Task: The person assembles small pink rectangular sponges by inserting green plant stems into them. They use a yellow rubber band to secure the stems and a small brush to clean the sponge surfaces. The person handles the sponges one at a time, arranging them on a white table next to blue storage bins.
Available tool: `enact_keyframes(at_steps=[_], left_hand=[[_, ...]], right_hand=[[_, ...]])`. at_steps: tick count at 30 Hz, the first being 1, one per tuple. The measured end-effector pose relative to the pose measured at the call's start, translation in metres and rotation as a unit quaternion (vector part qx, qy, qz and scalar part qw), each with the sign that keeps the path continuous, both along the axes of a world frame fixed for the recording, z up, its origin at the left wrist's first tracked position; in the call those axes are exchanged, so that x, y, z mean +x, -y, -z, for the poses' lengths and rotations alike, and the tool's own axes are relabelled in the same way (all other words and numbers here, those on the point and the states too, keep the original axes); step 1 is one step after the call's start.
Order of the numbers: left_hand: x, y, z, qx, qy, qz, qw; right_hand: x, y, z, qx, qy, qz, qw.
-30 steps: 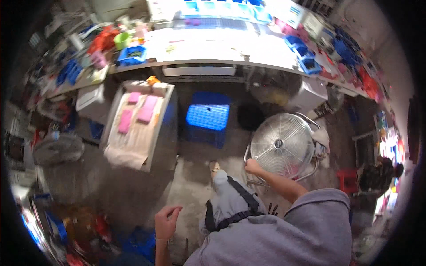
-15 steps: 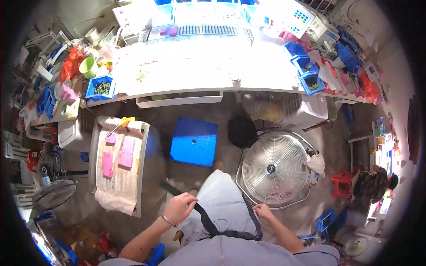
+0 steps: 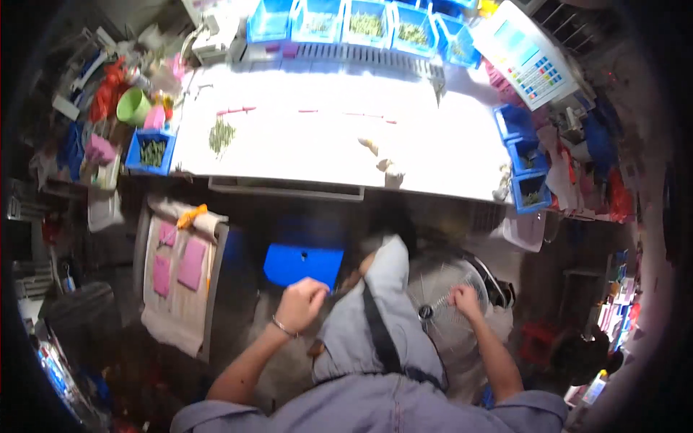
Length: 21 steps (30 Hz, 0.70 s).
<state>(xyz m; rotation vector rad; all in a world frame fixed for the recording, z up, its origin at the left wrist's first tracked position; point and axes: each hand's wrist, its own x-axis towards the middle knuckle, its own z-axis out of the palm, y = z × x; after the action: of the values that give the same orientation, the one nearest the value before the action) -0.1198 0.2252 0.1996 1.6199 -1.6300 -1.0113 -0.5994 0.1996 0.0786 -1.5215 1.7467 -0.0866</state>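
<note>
My left hand (image 3: 299, 307), with a bracelet at the wrist, is closed in a loose fist with nothing showing in it. It is just in front of the blue stool (image 3: 302, 265). My right hand (image 3: 465, 299) has its fingers curled in over the round metal fan (image 3: 446, 278), and no held thing shows. Between the hands, grey cloth (image 3: 393, 281) covers my lap and raised leg. A black strap (image 3: 378, 326) lies down the cloth, apart from both hands.
Ahead stands a brightly lit white workbench (image 3: 289, 148) with blue bins (image 3: 366, 23) of small green pieces at the back. A keypad machine (image 3: 530, 58) stands at right. A cloth-covered rack (image 3: 177, 317) bearing pink blocks (image 3: 191, 263) is at left.
My left hand has let go of the black strap, which now lies on the grey cloth. Both hands have moved forward, the right one over the fan. The view has shifted closer to the bench.
</note>
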Motion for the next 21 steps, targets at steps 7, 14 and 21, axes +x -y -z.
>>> enact_keyframes(at_steps=[7,14,21], left_hand=[[0.009,0.037,-0.008,0.012,0.050,0.001,0.999],[0.068,0.140,-0.003,0.035,0.002,-0.072,0.997],[0.184,0.394,0.070,-0.139,0.201,-0.142,0.959]], right_hand=[[0.076,0.064,-0.026,0.130,0.159,0.054,0.977],[0.156,0.175,-0.069,-0.031,0.220,-0.006,0.975],[0.331,0.306,-0.064,-0.183,0.260,-0.172,0.932]])
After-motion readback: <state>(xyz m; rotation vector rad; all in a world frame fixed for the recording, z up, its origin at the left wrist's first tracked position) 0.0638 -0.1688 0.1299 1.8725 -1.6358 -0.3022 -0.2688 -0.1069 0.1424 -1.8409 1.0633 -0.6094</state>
